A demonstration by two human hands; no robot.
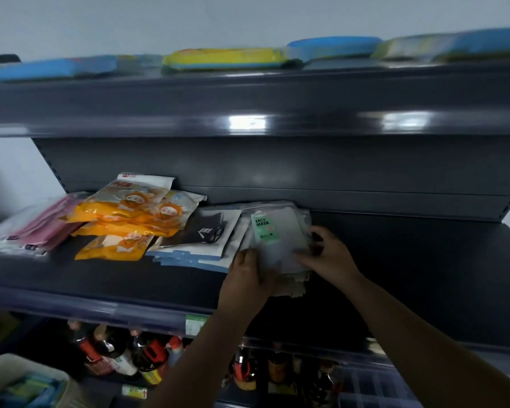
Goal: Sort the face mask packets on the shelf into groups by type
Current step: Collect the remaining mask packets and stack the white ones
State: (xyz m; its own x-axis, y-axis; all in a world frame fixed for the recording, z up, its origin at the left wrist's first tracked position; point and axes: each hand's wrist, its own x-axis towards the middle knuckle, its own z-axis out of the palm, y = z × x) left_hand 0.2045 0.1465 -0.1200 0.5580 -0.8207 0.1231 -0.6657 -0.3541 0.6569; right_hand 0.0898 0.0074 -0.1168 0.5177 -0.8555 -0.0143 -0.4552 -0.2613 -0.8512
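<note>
Two hands frame a stack of pale face mask packets (277,248) on the middle shelf (130,278) of a dark metal rack. The left hand (246,285) grips the stack's near-left corner, fingers curled over its edge; the right hand (327,254) clamps its right side, fingers bent across the top packet, whose green label reads "FACE MASK". The stack lies directly between the two grips, touching both; motion blur hides how many packets it holds.

Just left of the left grip lies one black-mask packet (209,231) on a few blue-edged white packets (189,257), their number unclear. Further left sit at least three orange cartoon-print packets (124,216), overlapping, and beyond them, furthest from the grips, clear packets of pink masks (39,228), roughly two.

On the shelf above lie flat blue and yellow packs (224,58). Below the forearms stand dark bottles (147,357) with red labels.
</note>
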